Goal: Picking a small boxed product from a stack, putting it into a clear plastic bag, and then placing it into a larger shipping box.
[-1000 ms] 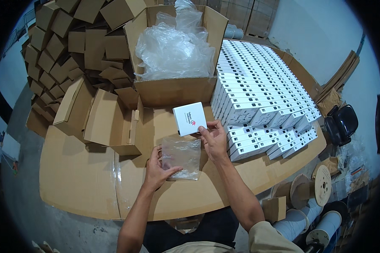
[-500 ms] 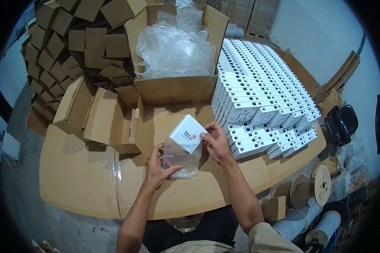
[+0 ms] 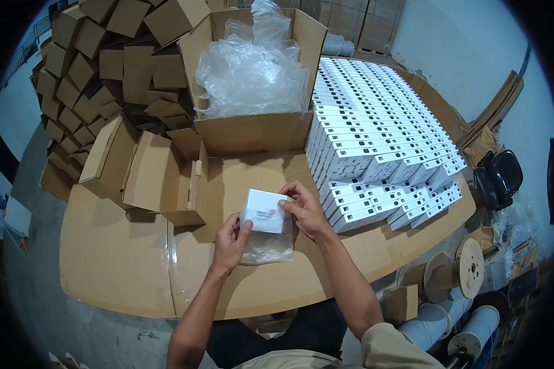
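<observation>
A small flat white box [image 3: 263, 208] with a faint printed mark is held low over the cardboard-covered table. Below it hangs a clear plastic bag [image 3: 268, 249], crumpled and shiny. My left hand [image 3: 229, 242] grips the bag at the box's lower left corner, its thumb lying on the front. At the right edge of the box, my right hand [image 3: 304, 210] pinches it between thumb and fingers. The print looks dulled, as if seen through plastic; how far the bag reaches up the box I cannot tell.
Stacked white boxes [image 3: 375, 132] stand close on the right. An open carton [image 3: 252, 134] of clear plastic bags [image 3: 252, 77] is behind my hands. Open brown cartons [image 3: 160, 172] stand at left, before a heap of folded cartons [image 3: 114, 64]. Cable spools [image 3: 469, 264] lie at lower right.
The white box has turned from a slanted to a nearly level pose and sits lower toward the bag. My left thumb has moved up onto its front; my right hand has shifted slightly left.
</observation>
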Available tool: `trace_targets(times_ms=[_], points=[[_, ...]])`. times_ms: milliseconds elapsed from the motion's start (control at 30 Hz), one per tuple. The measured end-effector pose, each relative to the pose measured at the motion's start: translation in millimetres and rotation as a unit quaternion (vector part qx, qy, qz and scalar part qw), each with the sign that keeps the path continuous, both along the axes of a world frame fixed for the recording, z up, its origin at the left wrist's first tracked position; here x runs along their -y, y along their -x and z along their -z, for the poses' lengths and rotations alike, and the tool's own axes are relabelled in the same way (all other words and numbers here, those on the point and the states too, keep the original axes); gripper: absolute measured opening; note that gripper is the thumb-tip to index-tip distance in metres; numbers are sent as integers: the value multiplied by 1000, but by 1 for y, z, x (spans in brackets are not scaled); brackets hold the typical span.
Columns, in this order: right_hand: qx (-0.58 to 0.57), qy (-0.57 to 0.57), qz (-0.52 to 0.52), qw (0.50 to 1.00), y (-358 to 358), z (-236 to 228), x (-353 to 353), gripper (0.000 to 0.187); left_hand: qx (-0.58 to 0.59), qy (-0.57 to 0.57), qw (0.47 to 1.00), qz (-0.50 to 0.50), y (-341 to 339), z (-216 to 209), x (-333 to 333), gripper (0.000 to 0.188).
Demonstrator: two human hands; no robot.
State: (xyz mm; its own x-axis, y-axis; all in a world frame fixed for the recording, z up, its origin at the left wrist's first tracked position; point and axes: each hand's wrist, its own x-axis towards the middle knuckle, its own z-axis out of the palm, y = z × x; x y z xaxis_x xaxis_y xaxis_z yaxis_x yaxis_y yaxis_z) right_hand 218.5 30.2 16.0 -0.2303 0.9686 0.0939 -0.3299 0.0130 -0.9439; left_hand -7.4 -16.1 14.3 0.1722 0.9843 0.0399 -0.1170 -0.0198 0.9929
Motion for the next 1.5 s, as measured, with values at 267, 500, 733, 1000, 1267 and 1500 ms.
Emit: trace_targets(times_ms=[267,500,733,1000,1267,1500], points=[[-53,68,79,993,12,-7,8,33,6,28,998,-62,-14,7,-27,23],[8,135,60,989,14,26,5,33,-22,-19,994,-106,-18,20,-37,33],[-47,63,105,991,30,18,7,46,-104,-32,982,-152,-18,5,-33,41],[-69,18,51,996,24,-4,13,53,13,-94,990,-102,-16,-13,-33,50],[-2,-36,40,999,24,-8,12,58,72,-121,988,-67,-13,-3,-40,48],[56,-43,69,995,24,-23,21,48,96,-95,990,-45,-18,-26,-28,36]])
